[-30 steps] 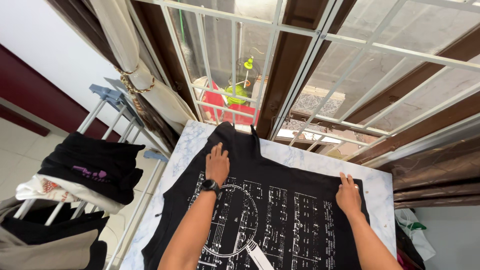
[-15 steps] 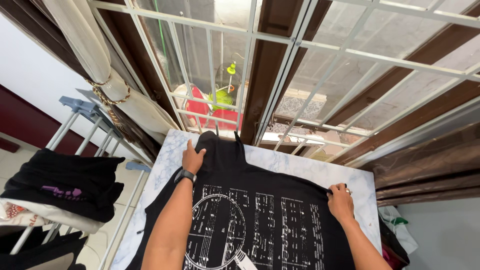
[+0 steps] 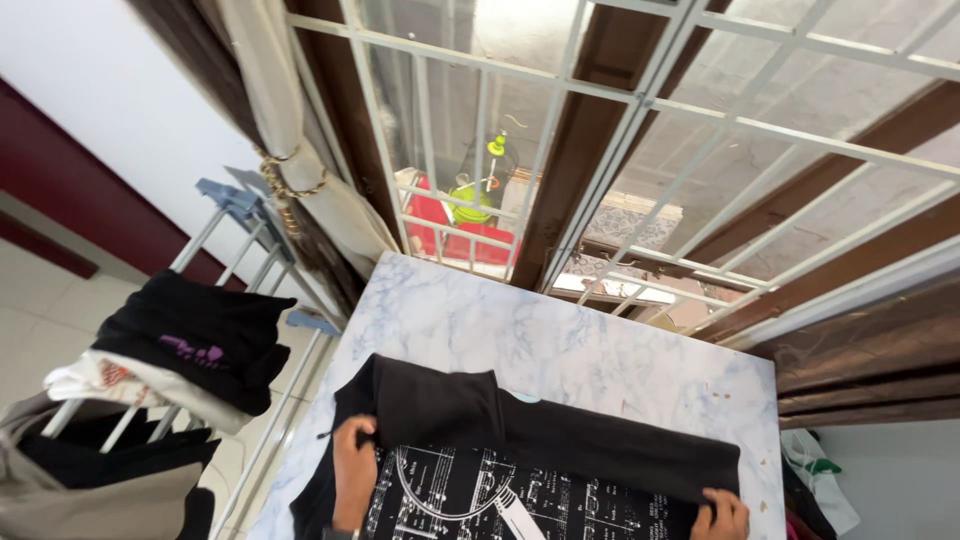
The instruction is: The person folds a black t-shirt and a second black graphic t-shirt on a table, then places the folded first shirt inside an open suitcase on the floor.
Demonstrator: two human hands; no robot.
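There is only one camera, and it is sitting on the person's head. It is looking down and forward, toward 12 o'clock, over the marble table at the barred window. The table is lying close below, filling the lower middle of the view. The left hand is showing at 7 o'clock and the right hand at 5 o'clock, both cut off by the bottom edge. The drying rack is standing off at 9 o'clock. No second view is sharing this scene.

No packages, labels, signs or screens
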